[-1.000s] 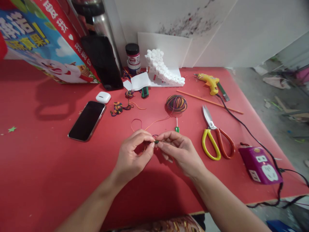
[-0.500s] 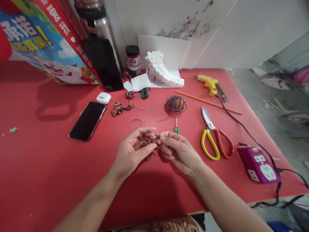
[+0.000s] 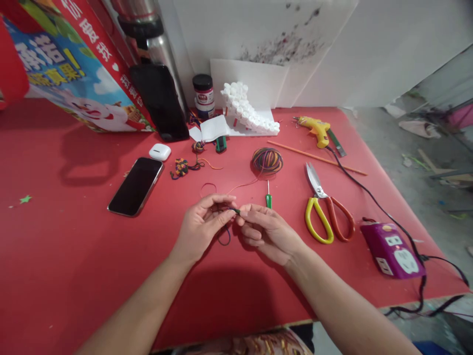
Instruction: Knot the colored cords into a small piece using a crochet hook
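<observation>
Between my two hands is a small piece of knotted multicoloured cord (image 3: 236,211), mostly covered by fingers. My left hand (image 3: 201,224) pinches it between thumb and fingers, and a dark loop of the cord (image 3: 224,237) hangs below. My right hand (image 3: 268,229) is closed on its right end, fingertips meeting those of the left. A thin strand runs from the hands to a ball of multicoloured cord (image 3: 267,160) lying behind them. Just beyond the right hand lies a green-handled tool with a thin metal shaft (image 3: 268,199).
Scissors (image 3: 322,207), a purple power socket box (image 3: 393,249) and a yellow glue gun (image 3: 314,129) are on the right. An orange stick (image 3: 318,158) lies behind. Left are a phone (image 3: 136,186) and an earbud case (image 3: 160,152). A knotted cord piece (image 3: 181,168) sits behind my hands.
The fingers have shifted on the cord, so less of the knotted piece shows. The dark loop under my left hand hangs out more. The whole view has moved slightly.
</observation>
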{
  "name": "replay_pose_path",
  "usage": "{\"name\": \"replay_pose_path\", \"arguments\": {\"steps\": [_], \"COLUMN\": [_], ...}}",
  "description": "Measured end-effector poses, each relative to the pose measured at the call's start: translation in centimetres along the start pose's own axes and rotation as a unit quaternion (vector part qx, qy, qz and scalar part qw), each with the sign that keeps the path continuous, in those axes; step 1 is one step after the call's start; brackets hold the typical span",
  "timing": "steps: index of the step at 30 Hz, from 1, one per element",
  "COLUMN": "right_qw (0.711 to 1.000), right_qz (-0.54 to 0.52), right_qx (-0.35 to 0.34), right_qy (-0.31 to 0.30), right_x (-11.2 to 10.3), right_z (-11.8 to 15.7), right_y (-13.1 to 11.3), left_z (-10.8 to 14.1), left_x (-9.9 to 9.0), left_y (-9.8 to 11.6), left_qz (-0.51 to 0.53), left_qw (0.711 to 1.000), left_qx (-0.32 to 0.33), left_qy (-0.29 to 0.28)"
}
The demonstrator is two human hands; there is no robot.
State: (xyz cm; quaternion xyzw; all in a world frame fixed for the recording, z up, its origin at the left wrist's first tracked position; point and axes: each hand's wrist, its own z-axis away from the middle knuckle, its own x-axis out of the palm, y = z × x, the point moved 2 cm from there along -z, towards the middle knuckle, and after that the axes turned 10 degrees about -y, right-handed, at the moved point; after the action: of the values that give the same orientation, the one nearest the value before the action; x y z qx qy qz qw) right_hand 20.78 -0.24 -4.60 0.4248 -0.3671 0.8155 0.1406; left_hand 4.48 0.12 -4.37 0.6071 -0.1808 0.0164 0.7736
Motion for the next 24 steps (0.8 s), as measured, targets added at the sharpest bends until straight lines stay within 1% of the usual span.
{"name": "replay_pose_path", "arguments": {"steps": [2, 5, 7, 8, 9, 10, 11, 12, 13, 15, 18, 21, 24], "right_qw": [1.000, 1.000, 1.000, 0.998, 0.993, 0.982, 0.962, 0.937, 0.915, 0.899, 0.897, 0.907, 0.901], "right_qz": [-0.008, -0.006, 0.029, 0.061, 0.103, 0.154, 0.206, 0.267, 0.315, 0.367, 0.383, 0.363, 0.368], "right_qx": [0.001, -0.001, -0.007, -0.024, -0.051, -0.090, -0.155, -0.198, -0.227, -0.227, -0.216, -0.210, -0.227], "right_qy": [-0.001, -0.002, 0.001, 0.014, 0.032, 0.058, 0.095, 0.111, 0.112, 0.073, 0.037, 0.031, 0.031], "right_x": [-0.1, -0.3, -0.4, -0.4, -0.3, -0.3, -0.3, -0.2, -0.1, 0.0, -0.3, -0.7, -0.7], "right_z": [-0.1, -0.3, -0.4, -0.4, -0.4, -0.3, -0.2, 0.0, 0.1, 0.0, -0.5, -0.9, -0.9], "right_y": [-0.2, -0.5, -0.4, -0.4, -0.4, -0.4, -0.7, -0.8, -0.9, -0.9, -0.7, -0.5, -0.6], "left_z": [-0.2, -0.4, -0.5, -0.6, -0.6, -0.5, -0.5, -0.5, -0.5, -0.5, -0.5, -0.6, -0.7], "left_x": [-0.1, -0.2, -0.2, -0.1, 0.0, 0.1, 0.1, 0.2, 0.2, 0.3, 0.4, 0.3, 0.3], "left_y": [0.0, 0.0, 0.0, 0.1, 0.1, 0.2, 0.2, 0.3, 0.3, 0.2, 0.1, 0.1, 0.1], "left_qz": [0.025, 0.041, 0.052, 0.057, 0.060, 0.062, 0.062, 0.061, 0.061, 0.062, 0.068, 0.071, 0.071], "left_qw": [0.999, 0.999, 0.998, 0.998, 0.998, 0.998, 0.998, 0.998, 0.998, 0.998, 0.997, 0.997, 0.996], "left_qx": [-0.018, -0.024, -0.024, -0.024, -0.024, -0.022, -0.019, -0.017, -0.016, -0.016, -0.019, -0.013, 0.002], "left_qy": [0.015, 0.025, 0.022, 0.020, 0.017, 0.015, 0.012, 0.009, 0.005, -0.005, -0.023, -0.038, -0.050]}}
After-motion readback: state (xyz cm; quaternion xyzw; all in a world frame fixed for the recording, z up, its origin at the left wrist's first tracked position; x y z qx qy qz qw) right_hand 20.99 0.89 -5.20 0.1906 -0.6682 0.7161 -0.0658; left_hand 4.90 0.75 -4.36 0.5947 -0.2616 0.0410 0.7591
